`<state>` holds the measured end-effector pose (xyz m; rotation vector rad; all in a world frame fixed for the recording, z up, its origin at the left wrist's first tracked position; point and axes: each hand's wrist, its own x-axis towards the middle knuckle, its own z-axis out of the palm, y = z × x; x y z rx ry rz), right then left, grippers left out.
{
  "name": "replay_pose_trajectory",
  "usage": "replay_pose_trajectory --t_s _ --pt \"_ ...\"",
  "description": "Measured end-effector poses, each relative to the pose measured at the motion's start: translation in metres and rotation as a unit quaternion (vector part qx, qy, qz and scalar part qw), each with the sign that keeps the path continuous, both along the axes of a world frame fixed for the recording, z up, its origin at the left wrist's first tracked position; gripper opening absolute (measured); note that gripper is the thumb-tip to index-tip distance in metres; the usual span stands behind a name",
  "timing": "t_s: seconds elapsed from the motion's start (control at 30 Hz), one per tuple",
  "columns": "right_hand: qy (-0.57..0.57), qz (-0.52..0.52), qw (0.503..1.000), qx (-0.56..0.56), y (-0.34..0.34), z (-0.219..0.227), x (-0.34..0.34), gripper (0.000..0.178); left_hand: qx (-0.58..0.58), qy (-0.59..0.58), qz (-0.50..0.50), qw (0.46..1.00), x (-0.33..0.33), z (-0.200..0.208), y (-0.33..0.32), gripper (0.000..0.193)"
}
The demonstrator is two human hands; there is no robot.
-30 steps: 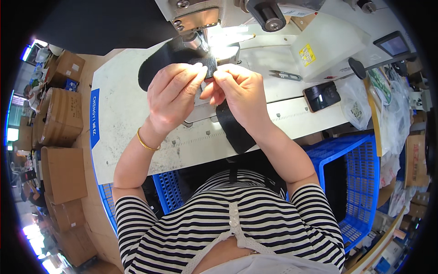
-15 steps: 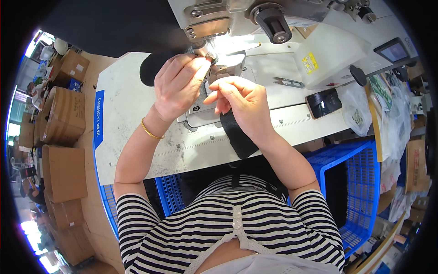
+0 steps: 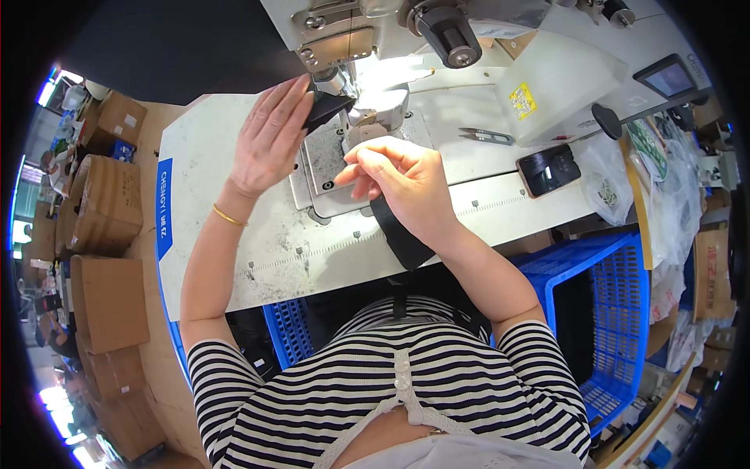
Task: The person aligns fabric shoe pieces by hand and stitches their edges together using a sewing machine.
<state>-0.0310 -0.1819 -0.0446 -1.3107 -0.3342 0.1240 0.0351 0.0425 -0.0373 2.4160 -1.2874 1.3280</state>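
At the sewing machine's needle area (image 3: 348, 86), a black fabric piece (image 3: 328, 111) stands partly folded beside the presser foot. Against its left side lies my left hand (image 3: 269, 141), fingers stretched and close together, the thumb hidden. My right hand (image 3: 402, 180) hovers at the front right of the metal plate (image 3: 320, 160), fingers curled and thumb close to the index finger. Whatever these fingertips may hold is too small to make out. Below my right wrist, a black fabric strip (image 3: 397, 238) runs over the table's front edge.
Thread snips (image 3: 486, 137) and a black phone (image 3: 549, 170) lie to the right on the white table (image 3: 266, 242). Nearby are a clear plastic bag (image 3: 608, 187) and a small screen (image 3: 670, 80). Blue crates (image 3: 621, 313) stand below; cardboard boxes (image 3: 109, 301) stand at the left.
My left hand has moved left from the needle and gone from a pinch to straightened fingers. The black fabric beside it has folded up toward the needle. My right hand keeps its curled shape.
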Motion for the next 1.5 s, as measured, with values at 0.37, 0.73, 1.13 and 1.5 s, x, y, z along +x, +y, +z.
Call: replay_pose_trajectory --t_s 0.37,0.73,1.13,1.5 --pt "-0.110 -0.118 0.986 -0.050 0.035 -0.023 0.013 0.018 0.033 0.071 0.008 0.997 -0.055 0.052 -0.024 0.035" --pt "-0.060 -0.089 0.994 0.011 0.038 -0.013 0.003 0.016 -0.013 0.167 -0.007 0.986 -0.054 0.050 -0.035 0.035" --pt "-0.052 -0.068 0.996 -0.016 0.007 0.001 -0.012 0.021 0.036 0.008 0.046 0.998 -0.093 0.038 -0.063 0.034" --pt "-0.029 -0.066 0.997 0.013 0.012 0.004 -0.001 0.021 0.020 0.039 0.131 0.990 -0.072 0.042 -0.077 0.029"
